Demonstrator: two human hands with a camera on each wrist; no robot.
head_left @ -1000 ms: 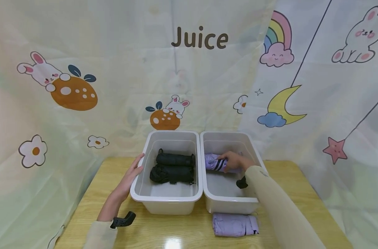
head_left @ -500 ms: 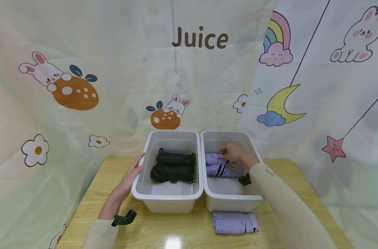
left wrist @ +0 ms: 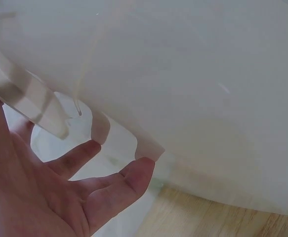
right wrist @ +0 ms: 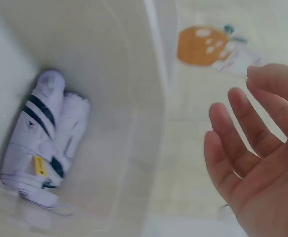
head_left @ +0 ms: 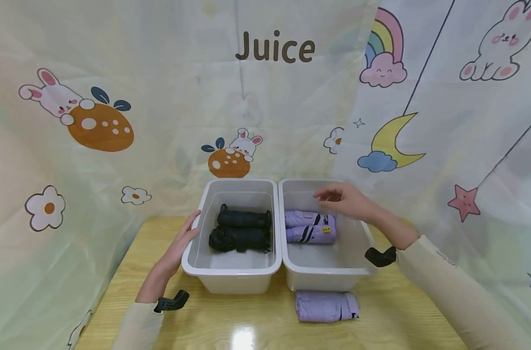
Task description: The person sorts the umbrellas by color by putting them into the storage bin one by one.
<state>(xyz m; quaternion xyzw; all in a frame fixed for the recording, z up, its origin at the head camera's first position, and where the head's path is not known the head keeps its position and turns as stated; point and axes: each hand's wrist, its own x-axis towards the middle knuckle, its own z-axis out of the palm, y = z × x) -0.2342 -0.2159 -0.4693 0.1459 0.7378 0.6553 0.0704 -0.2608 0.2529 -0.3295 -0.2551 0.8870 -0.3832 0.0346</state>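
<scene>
My left hand [head_left: 179, 245] rests against the left side of the left white bin [head_left: 232, 271], its fingertips touching the outer wall below the rim in the left wrist view. Two folded black umbrellas [head_left: 241, 239] lie side by side inside that bin. Over the back right of the right white bin [head_left: 326, 270], my right hand [head_left: 350, 200] is raised with loosely bent fingers and holds nothing. Below it, two folded lilac umbrellas lie in the bin, the front one [head_left: 311, 234] with dark stripes and a yellow tag, the other [head_left: 302, 218] behind it.
A third folded lilac umbrella [head_left: 326, 306] lies on the wooden table [head_left: 213, 316] in front of the right bin. Both bins stand side by side against a printed cloth backdrop [head_left: 169, 121].
My right hand has let go of the lilac umbrellas and risen up and to the right, out of the bin. The left hand has stayed at the left bin's side.
</scene>
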